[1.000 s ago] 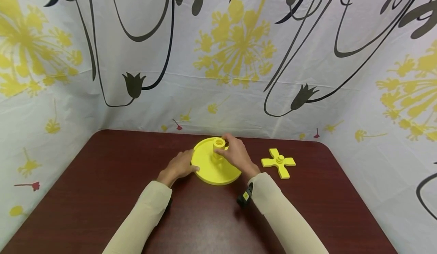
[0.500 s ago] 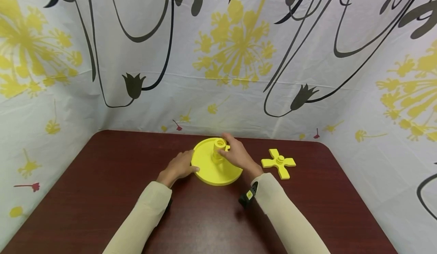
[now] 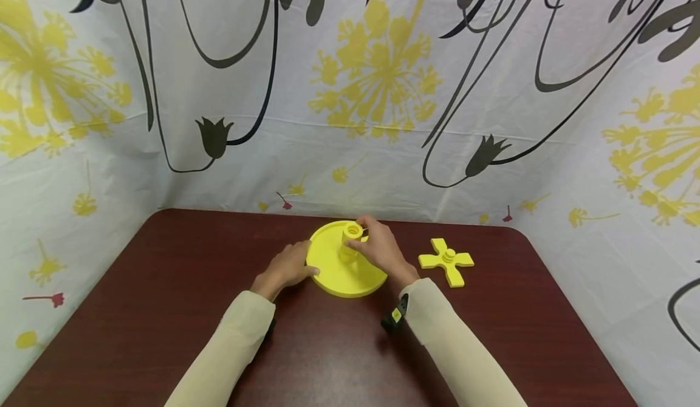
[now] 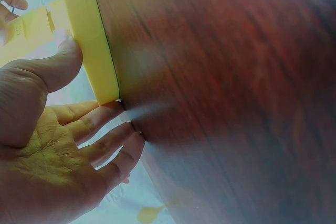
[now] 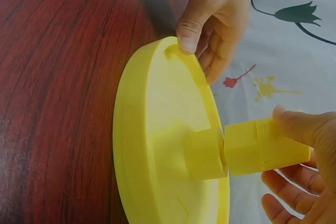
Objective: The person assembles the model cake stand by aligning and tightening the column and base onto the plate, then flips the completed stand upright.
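Observation:
A shallow yellow round tray (image 3: pixel 328 276) lies on the table, with a short stub (image 5: pixel 202 153) rising from it. Over that stub stands a yellow cylindrical post (image 3: pixel 349 243), hollow at its top; a thin seam shows where the two meet in the right wrist view. My right hand (image 3: pixel 380 249) grips the post (image 5: pixel 247 148) between thumb and fingers. With its thumb on the rim and fingers against the outer side, my left hand (image 3: pixel 287 267) holds the tray's left edge. Fingertips of that left hand (image 4: pixel 63 129) also touch the tabletop.
To the right of the tray lies a flat yellow cross-shaped piece (image 3: pixel 447 259) with a round threaded-looking knob at its centre. The dark red-brown table (image 3: pixel 164 291) ends at a patterned white cloth (image 3: pixel 306 170) behind and on both sides.
My right hand and wrist turned slightly to the right, then back to the left, while holding the post. The left hand and the tray stayed nearly still.

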Demonstrator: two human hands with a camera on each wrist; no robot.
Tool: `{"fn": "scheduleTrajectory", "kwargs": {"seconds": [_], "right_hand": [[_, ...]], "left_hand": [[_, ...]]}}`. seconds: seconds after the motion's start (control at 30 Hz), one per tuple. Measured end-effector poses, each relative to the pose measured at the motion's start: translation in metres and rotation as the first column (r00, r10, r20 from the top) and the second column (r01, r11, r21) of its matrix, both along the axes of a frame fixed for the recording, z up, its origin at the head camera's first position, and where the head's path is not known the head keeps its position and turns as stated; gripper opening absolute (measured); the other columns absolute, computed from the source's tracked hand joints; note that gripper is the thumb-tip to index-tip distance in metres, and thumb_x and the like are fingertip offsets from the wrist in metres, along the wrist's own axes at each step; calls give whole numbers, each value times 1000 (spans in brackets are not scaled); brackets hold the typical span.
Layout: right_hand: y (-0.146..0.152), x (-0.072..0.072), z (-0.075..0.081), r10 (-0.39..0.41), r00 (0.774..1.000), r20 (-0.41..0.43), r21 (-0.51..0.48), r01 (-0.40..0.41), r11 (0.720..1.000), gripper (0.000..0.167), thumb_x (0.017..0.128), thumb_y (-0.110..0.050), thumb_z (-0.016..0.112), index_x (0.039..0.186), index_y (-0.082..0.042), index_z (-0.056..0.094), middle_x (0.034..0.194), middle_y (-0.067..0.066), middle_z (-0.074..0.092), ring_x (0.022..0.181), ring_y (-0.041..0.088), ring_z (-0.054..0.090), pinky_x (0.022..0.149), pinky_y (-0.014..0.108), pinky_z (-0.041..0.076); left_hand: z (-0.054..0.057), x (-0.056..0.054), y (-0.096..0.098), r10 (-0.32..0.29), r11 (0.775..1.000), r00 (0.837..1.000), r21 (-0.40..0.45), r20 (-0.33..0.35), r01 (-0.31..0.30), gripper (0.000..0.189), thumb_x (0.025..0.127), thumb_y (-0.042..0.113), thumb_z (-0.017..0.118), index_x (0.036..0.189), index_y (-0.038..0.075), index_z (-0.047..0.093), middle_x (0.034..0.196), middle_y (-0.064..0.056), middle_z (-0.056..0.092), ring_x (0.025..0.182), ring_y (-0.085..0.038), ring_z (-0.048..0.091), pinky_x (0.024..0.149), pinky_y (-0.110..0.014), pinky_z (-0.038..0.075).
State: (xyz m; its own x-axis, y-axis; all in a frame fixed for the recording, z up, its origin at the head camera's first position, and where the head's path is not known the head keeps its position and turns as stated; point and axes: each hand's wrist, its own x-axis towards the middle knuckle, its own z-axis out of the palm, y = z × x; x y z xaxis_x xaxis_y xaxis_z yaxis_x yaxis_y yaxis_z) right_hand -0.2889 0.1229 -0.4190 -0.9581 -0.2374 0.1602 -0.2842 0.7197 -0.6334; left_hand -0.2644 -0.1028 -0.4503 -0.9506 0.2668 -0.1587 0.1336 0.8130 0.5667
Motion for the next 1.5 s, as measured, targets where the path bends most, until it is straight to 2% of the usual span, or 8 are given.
{"fn": "scheduleTrajectory", "kwargs": {"seconds": [0.2,0.27,0.47,0.83,1.07,1.27,1.4,1.5], "right_hand": [[5,0,0,62,997,54,3,-62,998,74,89,-34,75,149,-7,40,142,16,53,126,34,54,100,50,47],[6,-1,0,101,992,74,0,-101,995,76,92,-31,73,153,-8,34,148,16,48,132,35,50,103,50,45],[7,-2,3,154,986,69,-6,-154,988,65,96,-16,67,152,-6,36,147,20,48,132,35,50,103,50,45],[2,-1,-2,32,999,28,6,-32,999,49,91,-23,74,133,-6,56,122,11,65,111,27,62,90,42,52],[1,0,-3,-11,1000,9,39,11,999,48,87,-33,78,123,-8,58,116,9,66,106,28,64,86,41,53],[7,-2,-3,64,997,46,35,-65,997,68,90,-37,74,144,-8,44,140,15,55,126,34,55,100,49,47],[9,-4,-2,144,988,49,21,-146,989,64,94,-25,70,148,-5,41,144,16,51,129,35,52,102,50,46],[9,-4,-1,156,987,44,24,-157,987,59,95,-18,69,146,-3,44,142,15,54,126,33,55,100,48,48]], "left_hand": [[-1,0,1,2,1000,1000,0,4,-2,73,94,26,70,153,5,33,150,-18,43,136,-40,41,103,-56,39],[-1,0,0,2,1000,1000,6,5,-2,73,94,25,70,154,4,33,151,-18,43,136,-40,40,103,-56,39],[0,0,0,-2,1000,1000,17,0,2,74,94,24,70,154,4,32,151,-19,42,137,-41,39,104,-56,38],[-2,-1,0,-1,1000,1000,12,-7,1,73,94,25,70,153,5,33,150,-19,44,135,-40,41,102,-56,40],[-3,-1,1,0,1000,1000,5,-2,0,72,94,25,70,153,5,33,149,-19,44,135,-40,42,101,-56,40],[-2,-1,1,-7,1000,1000,4,-1,7,73,94,25,69,154,5,33,149,-19,44,135,-41,41,101,-56,40],[-1,-1,1,-5,1000,1000,-1,-3,5,74,94,25,69,154,5,32,150,-19,43,136,-41,41,101,-56,41],[0,0,0,-6,1000,1000,-3,-5,6,74,94,26,69,154,5,32,150,-19,44,135,-41,41,100,-56,41]]}}
